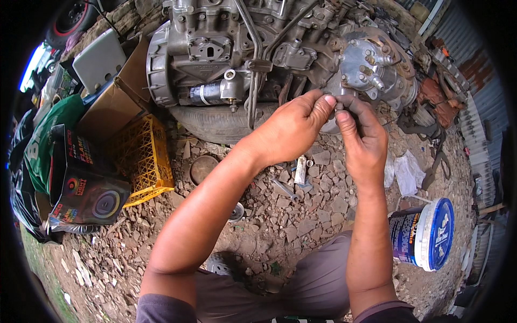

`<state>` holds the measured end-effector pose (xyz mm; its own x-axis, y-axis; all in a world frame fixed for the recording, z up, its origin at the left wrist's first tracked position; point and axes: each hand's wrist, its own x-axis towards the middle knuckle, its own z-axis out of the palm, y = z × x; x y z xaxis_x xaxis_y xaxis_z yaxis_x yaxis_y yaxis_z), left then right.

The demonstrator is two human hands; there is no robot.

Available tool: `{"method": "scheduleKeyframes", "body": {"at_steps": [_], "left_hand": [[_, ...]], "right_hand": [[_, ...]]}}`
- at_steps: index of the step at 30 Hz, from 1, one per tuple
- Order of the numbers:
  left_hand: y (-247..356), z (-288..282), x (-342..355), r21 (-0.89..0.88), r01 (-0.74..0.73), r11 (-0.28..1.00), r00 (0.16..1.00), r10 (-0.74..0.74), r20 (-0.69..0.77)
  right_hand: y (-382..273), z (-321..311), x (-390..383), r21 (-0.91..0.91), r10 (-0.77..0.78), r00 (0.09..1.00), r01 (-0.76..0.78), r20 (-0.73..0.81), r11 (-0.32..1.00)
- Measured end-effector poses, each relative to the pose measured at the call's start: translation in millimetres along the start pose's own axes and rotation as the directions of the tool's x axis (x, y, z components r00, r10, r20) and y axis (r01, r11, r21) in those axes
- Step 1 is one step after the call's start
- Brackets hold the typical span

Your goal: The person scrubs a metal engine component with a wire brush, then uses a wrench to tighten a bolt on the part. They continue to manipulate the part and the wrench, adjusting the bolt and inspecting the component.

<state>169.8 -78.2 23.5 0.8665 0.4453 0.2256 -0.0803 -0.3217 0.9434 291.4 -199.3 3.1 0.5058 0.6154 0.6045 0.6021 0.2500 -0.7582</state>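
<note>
My left hand [295, 127] and my right hand [366, 141] meet fingertip to fingertip in front of a large grey metal engine [210, 75]. Between their thumbs and fingers is pinched a small grey metal piece [339, 106]; it is mostly covered, and I cannot tell its exact kind. Just beyond the fingers is a round silver metal cover [362, 67] with bolts and fittings, at the engine's right end. A dark cylindrical filter [207, 93] lies along the engine's lower side, left of my hands. Part of the engine rests over a tyre [215, 123].
On the stony ground below my hands lie a wrench [285, 189], a white tube [300, 170] and a round dish [203, 169]. A yellow crate [148, 161] and a black box [89, 185] stand left. A blue-lidded bucket [423, 235] lies right, near a white cloth [408, 173].
</note>
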Motion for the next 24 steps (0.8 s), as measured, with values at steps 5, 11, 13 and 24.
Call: {"method": "scheduleKeyframes", "body": {"at_steps": [5,11,13,24], "left_hand": [[0,12,-1,0.255,-0.130,0.958,0.979,0.165,-0.122],[-10,19,5,0.459,-0.372,0.807,0.845,0.499,-0.193],[-13,19,6,0.481,-0.390,0.785,0.829,0.527,-0.187],[1,9,5,0.259,-0.108,0.960,0.964,0.164,-0.208]], "right_hand": [[-4,4,1,-0.089,-0.147,0.984,0.138,-0.100,0.986],[-6,9,0,-0.096,-0.147,0.978,0.134,-0.146,0.986],[-8,10,-2,-0.058,-0.097,0.984,0.089,-0.152,0.994],[-10,13,-1,0.298,0.197,0.979,-0.173,-0.051,0.939]]}}
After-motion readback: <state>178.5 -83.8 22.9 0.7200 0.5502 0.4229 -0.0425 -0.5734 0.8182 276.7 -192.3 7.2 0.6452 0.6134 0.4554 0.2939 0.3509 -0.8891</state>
